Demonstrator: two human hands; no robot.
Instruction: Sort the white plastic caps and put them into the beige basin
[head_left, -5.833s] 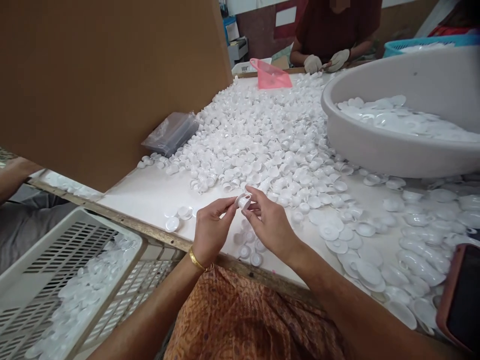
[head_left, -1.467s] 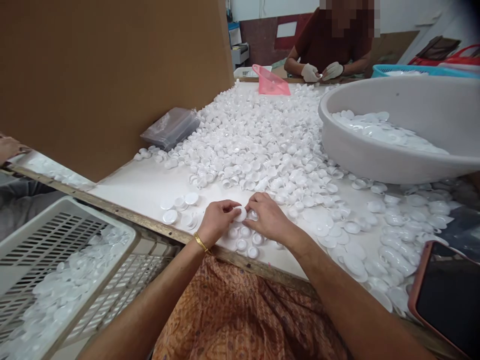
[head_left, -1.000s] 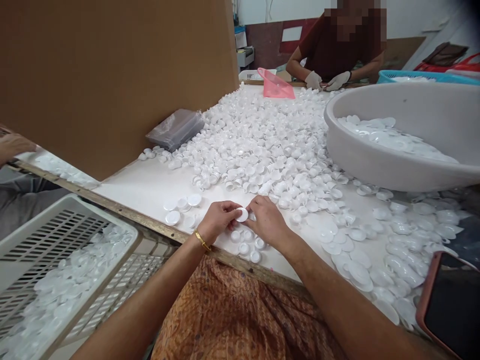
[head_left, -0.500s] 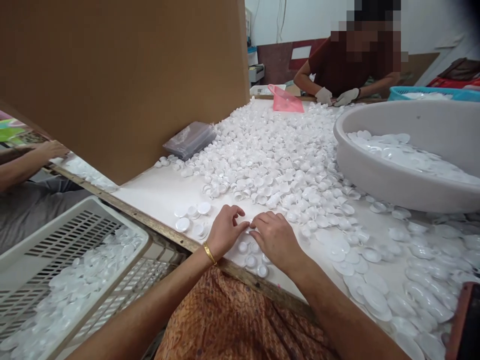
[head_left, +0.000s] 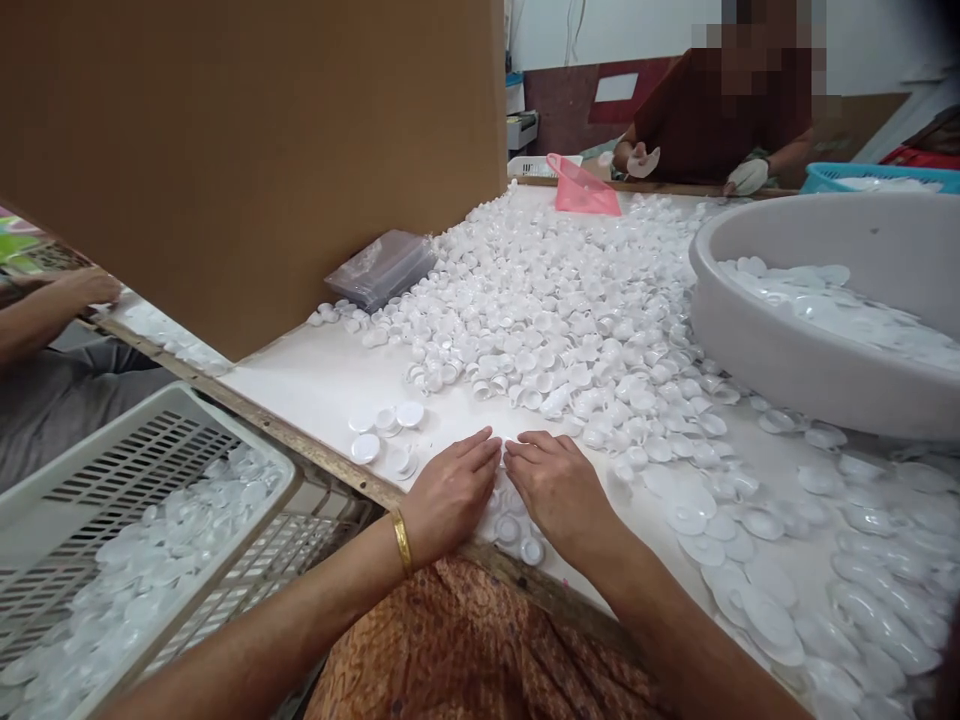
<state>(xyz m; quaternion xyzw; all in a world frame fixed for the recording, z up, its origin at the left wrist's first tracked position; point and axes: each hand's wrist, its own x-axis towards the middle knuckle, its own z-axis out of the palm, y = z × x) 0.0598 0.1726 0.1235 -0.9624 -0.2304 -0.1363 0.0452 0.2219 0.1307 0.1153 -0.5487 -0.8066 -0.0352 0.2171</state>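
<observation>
1. Surface and room: white table top (head_left: 315,385) with a wooden front strip, running from lower centre to upper right. A tall brown cardboard panel (head_left: 262,150) fills the upper left.
2. Left hand (head_left: 454,495) and right hand (head_left: 559,490): both palm down, flat, fingers stretched out and fingertips almost meeting. They lie on a cluster of small round white plastic caps (head_left: 531,550) at the table's near edge, lower centre.
3. Hidden: the caps under the palms are covered, with perhaps three showing at the edges.
4. Cut off: a grey round plastic basin (head_left: 787,345) at the right edge and a white slotted plastic crate (head_left: 112,470) at the lower left, both holding white pieces.
5. Counts:
   - One heap of white caps (head_left: 570,300), centre, beyond counting.
   - About six loose white caps (head_left: 365,448), just left of the left hand.
   - One pink plastic scoop (head_left: 581,188).
   - One clear plastic bag bundle (head_left: 382,270).
   - Two gloved hands of a co-worker (head_left: 746,177), top right.
   - One bare hand of another person (head_left: 86,288), left edge.
</observation>
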